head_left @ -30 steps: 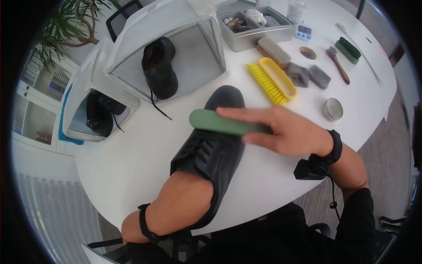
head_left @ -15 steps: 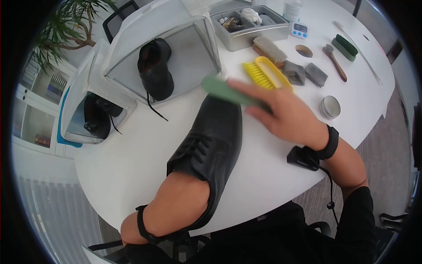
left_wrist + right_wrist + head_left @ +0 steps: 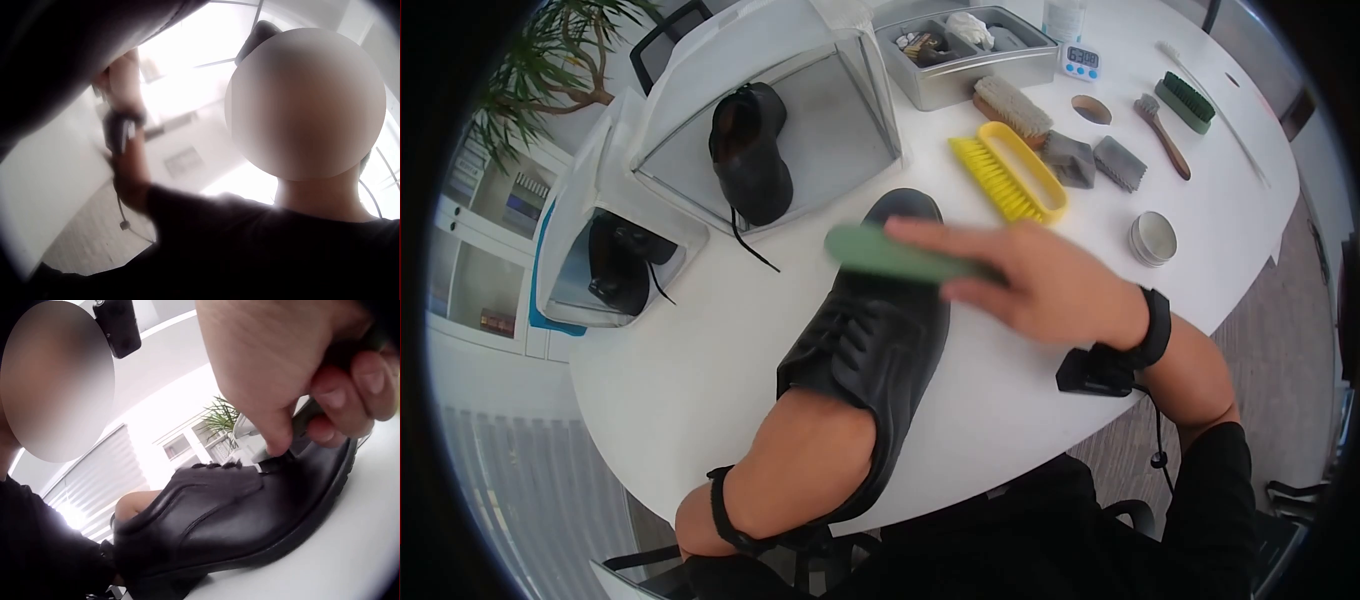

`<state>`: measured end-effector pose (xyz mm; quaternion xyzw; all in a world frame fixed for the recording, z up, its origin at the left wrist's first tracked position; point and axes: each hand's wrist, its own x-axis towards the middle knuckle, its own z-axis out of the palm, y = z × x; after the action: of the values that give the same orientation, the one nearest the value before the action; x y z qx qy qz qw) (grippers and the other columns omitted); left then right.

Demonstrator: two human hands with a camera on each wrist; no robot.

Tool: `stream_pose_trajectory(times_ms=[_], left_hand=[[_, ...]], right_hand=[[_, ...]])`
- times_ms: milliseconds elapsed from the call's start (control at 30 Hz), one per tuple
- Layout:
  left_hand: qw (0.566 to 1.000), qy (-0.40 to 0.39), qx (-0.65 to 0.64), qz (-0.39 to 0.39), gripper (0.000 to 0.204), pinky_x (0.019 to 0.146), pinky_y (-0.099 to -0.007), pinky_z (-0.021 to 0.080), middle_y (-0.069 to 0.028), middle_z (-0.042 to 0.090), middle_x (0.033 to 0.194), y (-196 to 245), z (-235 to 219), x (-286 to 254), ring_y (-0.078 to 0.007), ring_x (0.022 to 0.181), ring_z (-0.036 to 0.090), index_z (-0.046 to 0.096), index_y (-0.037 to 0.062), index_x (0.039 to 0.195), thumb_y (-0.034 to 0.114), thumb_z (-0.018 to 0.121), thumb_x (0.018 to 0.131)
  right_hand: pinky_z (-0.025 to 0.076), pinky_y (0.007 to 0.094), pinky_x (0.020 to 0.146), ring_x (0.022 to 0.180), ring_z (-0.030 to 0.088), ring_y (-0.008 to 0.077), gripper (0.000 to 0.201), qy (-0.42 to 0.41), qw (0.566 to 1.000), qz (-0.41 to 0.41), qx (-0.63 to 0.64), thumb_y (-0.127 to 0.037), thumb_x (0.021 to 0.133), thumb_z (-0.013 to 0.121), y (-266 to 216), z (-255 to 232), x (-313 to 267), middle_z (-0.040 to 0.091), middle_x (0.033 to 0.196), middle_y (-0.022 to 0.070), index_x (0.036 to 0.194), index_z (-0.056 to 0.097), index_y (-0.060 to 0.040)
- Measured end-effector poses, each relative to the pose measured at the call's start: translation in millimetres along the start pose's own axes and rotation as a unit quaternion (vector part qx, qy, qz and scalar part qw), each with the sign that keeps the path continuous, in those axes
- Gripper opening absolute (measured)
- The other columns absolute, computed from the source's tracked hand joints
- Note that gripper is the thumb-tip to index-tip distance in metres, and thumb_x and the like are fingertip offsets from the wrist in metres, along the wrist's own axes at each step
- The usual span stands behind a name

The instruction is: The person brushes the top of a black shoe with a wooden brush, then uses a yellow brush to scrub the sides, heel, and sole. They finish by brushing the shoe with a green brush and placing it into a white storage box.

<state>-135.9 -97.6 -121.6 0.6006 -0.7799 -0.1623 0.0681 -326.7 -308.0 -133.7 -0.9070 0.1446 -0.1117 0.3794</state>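
A black lace-up leather shoe [image 3: 890,350] is toe-away over the near part of the white table [image 3: 700,400]. My left hand [image 3: 820,440] goes into its opening; the fingers are hidden inside. My right hand [image 3: 1045,285] grips a green-backed brush [image 3: 900,255] between thumb and fingers, laid across the toe part of the shoe. In the right wrist view the fingers [image 3: 334,394] curl round the brush, with dark bristles [image 3: 278,464] at the shoe's upper just ahead of the laces. The left wrist view shows mostly a dark blurred shape and the person's upper body.
Two white boxes [image 3: 745,40] with open fronts hold black shoes at the left. Right of the shoe lie a yellow brush [image 3: 1025,180], a pale-bristled brush [image 3: 1012,105], grey cloths [image 3: 1120,163] and a round tin [image 3: 1152,240]. Farther back stand a metal case [image 3: 965,75] and a timer [image 3: 1080,62].
The right hand has swept the brush forward to the toe tip, then back toward the laces. The left arm and the shoe have stayed nearly in place.
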Motion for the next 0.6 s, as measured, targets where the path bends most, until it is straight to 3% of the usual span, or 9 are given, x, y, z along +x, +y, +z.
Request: stream_pose_trajectory(times_ms=[67, 167, 233, 300, 367, 433, 500, 533, 600], left_hand=[[1.0, 0.016, -0.004, 0.005, 0.011, 0.064, -0.0424, 0.053, -0.0196, 0.064, 0.074, 1.1, 0.1, 0.5, -0.0376, 0.066, 0.062, 0.067, -0.0028, 0.085, 0.004, 0.063, 0.078], [0.999, 0.047, 0.001, 0.019, 0.009, 0.063, -0.0427, 0.053, -0.0196, 0.064, 0.072, 0.6, 0.3, 0.8, -0.0377, 0.065, 0.062, 0.067, -0.0025, 0.082, 0.003, 0.063, 0.077], [0.999, 0.035, -0.005, 0.01, 0.008, 0.062, -0.0422, 0.053, -0.0189, 0.063, 0.071, 0.4, 0.6, -0.4, -0.0372, 0.063, 0.062, 0.067, -0.0023, 0.081, 0.003, 0.063, 0.076], [1.0, 0.006, -0.002, -0.005, 0.008, 0.062, -0.042, 0.053, -0.0184, 0.063, 0.071, -0.4, 0.8, -0.6, -0.0369, 0.063, 0.061, 0.067, -0.0022, 0.081, 0.003, 0.063, 0.077], [1.0, -0.02, 0.002, -0.016, 0.008, 0.062, -0.0419, 0.053, -0.0181, 0.063, 0.07, -1.2, 1.1, -1.0, -0.0368, 0.062, 0.061, 0.067, -0.0022, 0.081, 0.003, 0.063, 0.077], [1.0, 0.002, 0.0, 0.008, 0.007, 0.062, -0.0419, 0.053, -0.0184, 0.063, 0.07, -0.5, -0.4, -1.2, -0.0368, 0.062, 0.061, 0.067, -0.0022, 0.081, 0.003, 0.063, 0.076], [1.0, 0.016, 0.003, 0.018, 0.007, 0.062, -0.0418, 0.053, -0.0186, 0.063, 0.071, 0.1, -0.4, -0.9, -0.0368, 0.063, 0.061, 0.067, -0.0021, 0.081, 0.003, 0.064, 0.076], [1.0, 0.018, 0.005, 0.017, 0.007, 0.062, -0.0418, 0.053, -0.0187, 0.063, 0.071, 0.1, -0.4, -0.5, -0.0368, 0.063, 0.061, 0.067, -0.002, 0.081, 0.003, 0.064, 0.076], [1.0, 0.025, 0.008, 0.013, 0.008, 0.062, -0.0413, 0.052, -0.0188, 0.063, 0.072, 1.0, 0.1, 1.1, -0.0368, 0.063, 0.061, 0.067, -0.0021, 0.081, 0.003, 0.064, 0.076]], right_hand=[[0.049, 0.039, 0.071, 0.068, 0.061, 0.0324, 0.065, 0.09, 0.994, 0.032, -0.06, -0.005, 0.095, 0.063, 6.8, -7.2, 2.2, 0.065, 0.083, 0.019, 0.156, 0.044, -0.0188], [0.049, 0.0397, 0.071, 0.066, 0.06, 0.0327, 0.064, 0.126, 0.989, 0.016, -0.08, -0.006, 0.095, 0.063, 12.5, -6.5, 0.8, 0.063, 0.078, 0.0189, 0.155, 0.045, -0.0189], [0.049, 0.0402, 0.07, 0.065, 0.059, 0.0332, 0.064, 0.081, 0.995, 0.037, -0.043, -0.006, 0.095, 0.063, 0.4, -2.6, -0.6, 0.062, 0.077, 0.0182, 0.155, 0.046, -0.019], [0.05, 0.0388, 0.073, 0.069, 0.061, 0.0336, 0.064, 0.009, 0.997, -0.071, 0.008, -0.006, 0.095, 0.062, -3.0, 5.7, -2.7, 0.066, 0.084, 0.02, 0.156, 0.045, -0.0193], [0.05, 0.0434, 0.066, 0.064, 0.064, 0.0347, 0.059, 0.038, 0.995, -0.087, 0.015, -0.012, 0.096, 0.065, -1.4, 6.9, -1.8, 0.064, 0.073, 0.0199, 0.152, 0.05, -0.0202], [0.05, 0.0436, 0.066, 0.063, 0.063, 0.0344, 0.059, 0.074, 0.997, 0.031, -0.01, -0.012, 0.096, 0.066, 2.3, -7.4, 1.0, 0.065, 0.076, 0.0206, 0.152, 0.05, -0.0207], [0.05, 0.0429, 0.067, 0.063, 0.062, 0.034, 0.058, 0.14, 0.985, -0.009, -0.096, -0.012, 0.096, 0.065, 17.2, -4.6, 0.3, 0.067, 0.079, 0.0209, 0.152, 0.05, -0.0202], [0.05, 0.0394, 0.083, 0.086, 0.065, 0.033, 0.063, 0.085, 0.995, -0.024, -0.05, -0.006, 0.095, 0.064, 12.5, -5.0, -1.2, 0.066, 0.108, 0.0184, 0.154, 0.047, -0.0192], [0.048, 0.0367, 0.098, 0.11, 0.065, 0.0327, 0.066, -0.032, 0.998, 0.0, 0.049, -0.001, 0.094, 0.062, 0.5, -5.7, -1.6, 0.064, 0.131, 0.0153, 0.156, 0.045, -0.0181]])
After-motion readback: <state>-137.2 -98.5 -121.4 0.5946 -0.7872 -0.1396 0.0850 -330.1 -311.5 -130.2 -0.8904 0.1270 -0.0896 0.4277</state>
